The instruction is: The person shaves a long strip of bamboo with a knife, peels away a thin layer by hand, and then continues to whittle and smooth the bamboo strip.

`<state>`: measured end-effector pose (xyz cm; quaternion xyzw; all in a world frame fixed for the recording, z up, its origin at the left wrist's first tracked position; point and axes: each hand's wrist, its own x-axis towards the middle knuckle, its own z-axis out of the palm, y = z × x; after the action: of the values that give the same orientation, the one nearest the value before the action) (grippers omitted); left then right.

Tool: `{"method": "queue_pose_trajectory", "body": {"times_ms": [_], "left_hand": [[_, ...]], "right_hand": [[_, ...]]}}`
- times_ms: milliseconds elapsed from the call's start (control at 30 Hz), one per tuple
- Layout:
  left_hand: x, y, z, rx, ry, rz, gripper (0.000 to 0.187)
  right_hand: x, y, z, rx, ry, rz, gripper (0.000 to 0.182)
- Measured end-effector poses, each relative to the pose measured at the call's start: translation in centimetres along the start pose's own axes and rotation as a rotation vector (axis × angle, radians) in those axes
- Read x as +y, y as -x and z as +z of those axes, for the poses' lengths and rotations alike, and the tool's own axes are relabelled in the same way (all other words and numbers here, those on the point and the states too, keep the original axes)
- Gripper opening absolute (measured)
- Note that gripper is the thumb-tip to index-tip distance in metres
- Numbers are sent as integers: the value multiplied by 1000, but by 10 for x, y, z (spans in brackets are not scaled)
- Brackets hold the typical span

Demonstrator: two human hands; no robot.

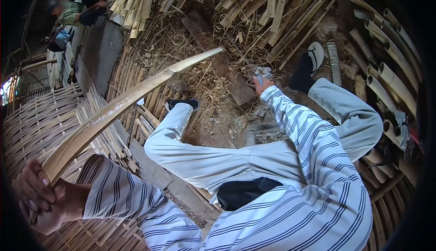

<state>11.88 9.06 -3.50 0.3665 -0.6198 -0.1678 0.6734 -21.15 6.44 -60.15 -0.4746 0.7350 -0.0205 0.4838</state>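
Observation:
A long split bamboo strip (131, 99) runs diagonally from the lower left up to the middle top, its pale inner face showing. My left hand (43, 196) is wrapped round its lower end. Further off, my right hand (262, 85), at the end of the outstretched striped sleeve, is closed round the handle of a tool with a greyish part (263, 73); its exact shape is too small to tell. The strip's far end lies up and to the left of my right hand, apart from it. A wooden block (242, 92) is on the ground beside that hand.
Split bamboo strips (277, 10) are heaped at the top. Bamboo poles (393, 80) lie at the right, woven bamboo matting (36, 128) at the left. Shavings (206, 80) cover the ground between my legs. Another person (72, 12) sits at the upper left, with a further figure (59, 37) below.

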Motion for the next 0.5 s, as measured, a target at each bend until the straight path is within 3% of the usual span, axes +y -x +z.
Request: {"method": "queue_pose_trajectory", "body": {"times_ms": [267,367,433,500], "left_hand": [[4,18,43,341,-392,96,21],[15,10,20,-186,80,-124,22],[-7,6,14,-343,189,-159,15],[-17,4,14,-243,111,-136,11]], "right_hand": [[22,-7,19,-187,105,-24,74],[13,2,12,-116,118,-47,72],[13,-3,14,-91,99,-69,67],[15,-8,15,-76,78,-107,65]]}}
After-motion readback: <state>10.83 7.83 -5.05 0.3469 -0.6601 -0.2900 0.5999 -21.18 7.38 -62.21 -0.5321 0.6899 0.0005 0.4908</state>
